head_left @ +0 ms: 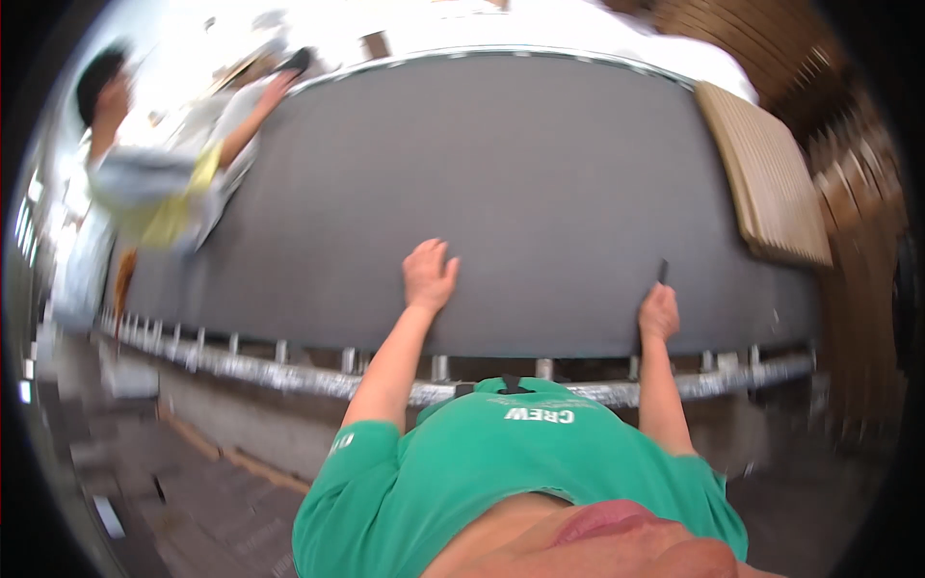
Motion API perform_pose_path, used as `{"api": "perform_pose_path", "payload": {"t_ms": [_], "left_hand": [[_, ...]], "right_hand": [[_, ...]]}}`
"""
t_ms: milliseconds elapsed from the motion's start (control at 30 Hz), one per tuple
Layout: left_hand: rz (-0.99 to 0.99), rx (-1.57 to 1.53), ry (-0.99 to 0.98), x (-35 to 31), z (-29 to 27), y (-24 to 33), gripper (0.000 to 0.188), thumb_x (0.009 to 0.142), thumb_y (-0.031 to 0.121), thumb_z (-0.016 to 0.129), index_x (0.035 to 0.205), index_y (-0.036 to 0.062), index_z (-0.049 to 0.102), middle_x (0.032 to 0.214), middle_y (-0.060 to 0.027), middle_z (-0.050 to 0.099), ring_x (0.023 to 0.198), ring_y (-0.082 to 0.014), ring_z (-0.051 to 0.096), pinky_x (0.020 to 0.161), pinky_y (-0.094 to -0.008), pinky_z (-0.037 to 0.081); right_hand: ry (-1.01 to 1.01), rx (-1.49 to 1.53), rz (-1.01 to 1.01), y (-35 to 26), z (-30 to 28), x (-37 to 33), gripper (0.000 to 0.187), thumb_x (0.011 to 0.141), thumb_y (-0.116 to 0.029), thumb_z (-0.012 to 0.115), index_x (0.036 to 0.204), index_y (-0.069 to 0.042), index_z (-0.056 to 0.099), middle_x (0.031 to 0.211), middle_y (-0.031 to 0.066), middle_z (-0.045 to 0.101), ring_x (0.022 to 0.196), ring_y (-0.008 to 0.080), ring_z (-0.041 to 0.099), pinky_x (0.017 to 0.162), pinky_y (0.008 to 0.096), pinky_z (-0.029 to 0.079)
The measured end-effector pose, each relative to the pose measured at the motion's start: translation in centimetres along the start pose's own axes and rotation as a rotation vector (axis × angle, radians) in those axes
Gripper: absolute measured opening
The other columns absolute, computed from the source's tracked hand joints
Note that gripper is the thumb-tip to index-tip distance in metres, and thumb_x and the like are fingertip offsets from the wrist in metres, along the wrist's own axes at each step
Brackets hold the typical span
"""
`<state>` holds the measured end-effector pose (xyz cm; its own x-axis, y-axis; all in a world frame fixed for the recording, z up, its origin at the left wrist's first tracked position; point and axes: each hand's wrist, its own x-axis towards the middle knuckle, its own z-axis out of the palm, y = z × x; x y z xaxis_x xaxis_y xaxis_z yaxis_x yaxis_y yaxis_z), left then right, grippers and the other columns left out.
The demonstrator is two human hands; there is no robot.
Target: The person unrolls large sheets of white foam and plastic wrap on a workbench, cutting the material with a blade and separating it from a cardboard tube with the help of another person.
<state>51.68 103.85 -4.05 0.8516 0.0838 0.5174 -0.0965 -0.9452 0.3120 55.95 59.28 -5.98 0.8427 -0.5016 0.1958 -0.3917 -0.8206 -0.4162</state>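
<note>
My left hand (430, 275) is over the near part of a large dark grey table surface (501, 164). Its fingers are loosely bent and its thumb stands apart, with nothing in it. Further right, my right hand (659, 312) is closed around a short, dark, stick-like tool (663, 272) that points away from me. Its exact kind is too small and blurred to tell. Whether either hand touches the surface I cannot tell.
A stack of flat brown cardboard (766, 173) lies on the table's right end, with more cardboard (862, 328) beyond it. A metal rail (279, 376) runs along the near edge. At the left, a co-worker (159, 193) reaches over white material (236, 120) with a dark object (297, 62).
</note>
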Motion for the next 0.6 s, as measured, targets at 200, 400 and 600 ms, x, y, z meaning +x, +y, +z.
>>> {"api": "perform_pose_path", "payload": {"t_ms": [200,400,600], "left_hand": [[-0.03,-0.001,0.001,-0.4,0.8,1.0,0.037,0.083,0.03,0.063,0.112,0.0083,0.058,0.122,-0.0091,0.054,0.12,-0.0258,0.046,0.1,-0.0415,0.034],[-0.081,0.014,0.029,-1.5,-0.3,0.4,0.036,0.083,0.03,0.063,0.112,0.0086,0.058,0.121,-0.0081,0.054,0.119,-0.0247,0.046,0.1,-0.0405,0.034],[-0.066,-0.028,0.031,-1.1,0.0,0.5,0.036,0.084,0.03,0.063,0.112,0.0086,0.058,0.122,-0.0077,0.053,0.12,-0.0238,0.045,0.1,-0.0405,0.033]], "right_hand": [[-0.029,-0.011,0.015,2.4,-1.1,0.0,0.039,0.093,-0.047,0.038,0.101,-0.014,0.057,0.099,0.0114,0.065,0.09,0.0366,0.06,0.073,0.0484,0.047],[-0.045,-0.058,-0.059,1.2,-0.6,-0.4,0.037,0.094,-0.044,0.039,0.104,-0.013,0.057,0.099,0.0117,0.064,0.09,0.0362,0.06,0.073,0.0479,0.047],[-0.041,-0.058,-0.057,0.8,-1.1,-0.4,0.038,0.094,-0.045,0.038,0.102,-0.012,0.056,0.099,0.0123,0.064,0.089,0.0376,0.06,0.072,0.049,0.047]]}}
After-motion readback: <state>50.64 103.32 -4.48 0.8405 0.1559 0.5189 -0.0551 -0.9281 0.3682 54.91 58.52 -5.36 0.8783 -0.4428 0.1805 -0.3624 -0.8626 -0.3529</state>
